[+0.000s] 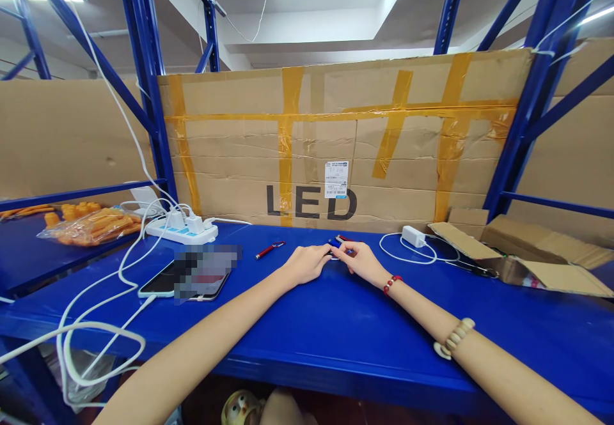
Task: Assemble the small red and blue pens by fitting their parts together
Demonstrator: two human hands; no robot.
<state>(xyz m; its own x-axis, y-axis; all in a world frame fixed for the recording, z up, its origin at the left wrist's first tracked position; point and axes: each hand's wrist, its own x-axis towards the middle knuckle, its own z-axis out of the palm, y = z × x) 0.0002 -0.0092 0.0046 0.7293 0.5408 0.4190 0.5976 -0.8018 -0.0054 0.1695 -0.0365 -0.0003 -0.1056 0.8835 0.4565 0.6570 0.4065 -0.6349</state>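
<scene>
My left hand [309, 264] rests low over the blue tabletop, its fingers drawn together and their tips meeting those of my right hand. A pinch shape is formed by my right hand [359, 259]. Between the fingertips shows a small pale edge, too small and covered to name. Just behind the fingers lie a blue pen-like thing [334, 243] and a red pen-like thing [343, 238], both partly hidden by my right hand. Left of my hands, a red pen [270, 250] with a silver clip lies apart on the table.
Two phones [160, 279] lie at the left, partly blurred. White cables run from a power strip [181, 230] over the front edge. A charger [413, 236] and an open cardboard box [532, 271] sit at the right. A taped cardboard panel [230, 169] stands behind.
</scene>
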